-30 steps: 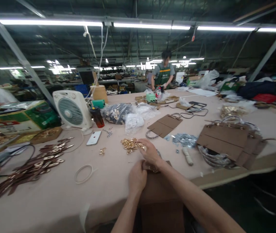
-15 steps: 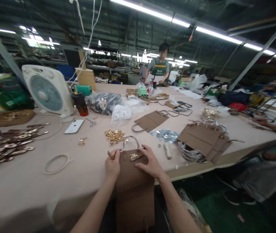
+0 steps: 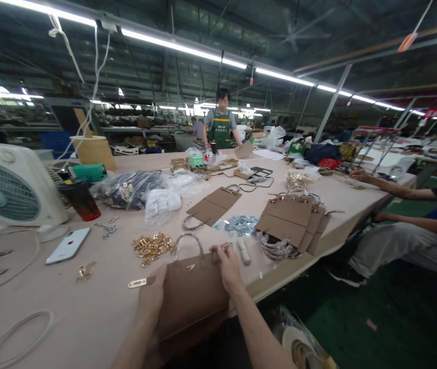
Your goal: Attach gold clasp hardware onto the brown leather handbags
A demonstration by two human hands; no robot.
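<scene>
A brown handbag panel (image 3: 195,292) with a wrapped handle (image 3: 187,237) at its top stands tilted at the table's edge in front of me. My left hand (image 3: 152,294) is closed on its left side. From that hand a short brown strap with a gold metal end plate (image 3: 137,283) sticks out to the left. My right hand (image 3: 226,266) grips the upper right edge, with a small metal piece (image 3: 226,246) at its fingertips. Small gold fittings (image 3: 191,267) show on the panel below the handle. A pile of gold hardware (image 3: 153,247) lies just beyond my left hand.
Further brown panels (image 3: 287,218) are stacked at right, beside silvery small parts (image 3: 240,224) and a pale roll (image 3: 243,251). A phone (image 3: 67,246), a dark cup (image 3: 82,200) and a fan (image 3: 6,184) stand left. Co-workers are across the table (image 3: 220,128) and at right (image 3: 403,205).
The panel has been lifted and folded, its lower part no longer hanging down flat. Both hands shifted to its sides, and the strap's gold end now shows. The view has swung right.
</scene>
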